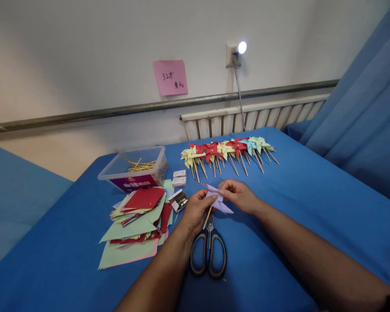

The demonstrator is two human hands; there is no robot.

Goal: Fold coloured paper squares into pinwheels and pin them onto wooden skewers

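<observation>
A lavender paper pinwheel (pixel 218 202) on a thin wooden stick is held above the blue table (pixel 295 203). My left hand (pixel 195 211) is closed on the stick and the pinwheel's left side. My right hand (pixel 238 195) pinches the pinwheel's centre from the right. Directly below them lie black-handled scissors (pixel 209 255). A row of finished pinwheels (pixel 225 151) in yellow, red and light blue lies beyond my hands.
A stack of coloured paper squares (pixel 136 223) lies to the left. Behind it stands a clear plastic tub with sticks (pixel 134 168). Small white boxes (pixel 179 177) and a shiny packet (pixel 178 201) sit between. A radiator (pixel 253 117) and blue curtain (pixel 364 108) stand behind.
</observation>
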